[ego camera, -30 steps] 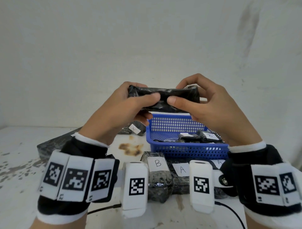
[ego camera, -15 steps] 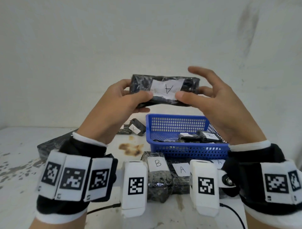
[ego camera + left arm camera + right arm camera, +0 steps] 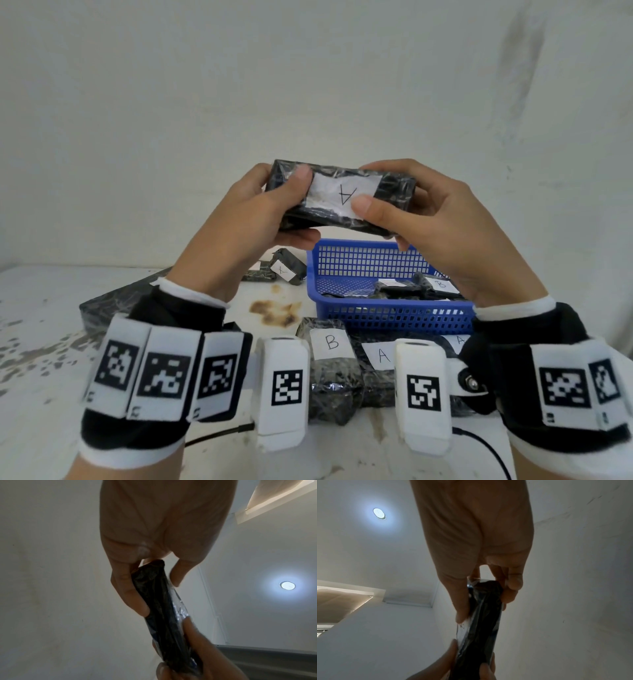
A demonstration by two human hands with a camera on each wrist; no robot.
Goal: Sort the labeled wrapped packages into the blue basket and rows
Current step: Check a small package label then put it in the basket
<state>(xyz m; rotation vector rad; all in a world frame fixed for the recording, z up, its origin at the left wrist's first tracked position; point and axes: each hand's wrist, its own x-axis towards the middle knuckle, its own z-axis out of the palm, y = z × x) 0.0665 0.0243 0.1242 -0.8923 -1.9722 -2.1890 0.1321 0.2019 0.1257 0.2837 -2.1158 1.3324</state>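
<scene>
Both hands hold one black wrapped package up at chest height above the blue basket. Its white label with an upside-down "A" faces me. My left hand grips its left end, thumb on top. My right hand grips the right end, thumb on the label. The wrist views show the same package pinched between fingers and thumb. Inside the basket lie several black packages, one labeled "B".
In front of the basket lie packages labeled "B" and "A", another "A" partly hidden at the right. Small packages sit behind the basket's left side. A flat dark slab lies at the left. A brown stain marks the white table.
The package has been turned over in both hands so its "A" label faces me. The right fingers, spread half a second ago, have closed on the package again.
</scene>
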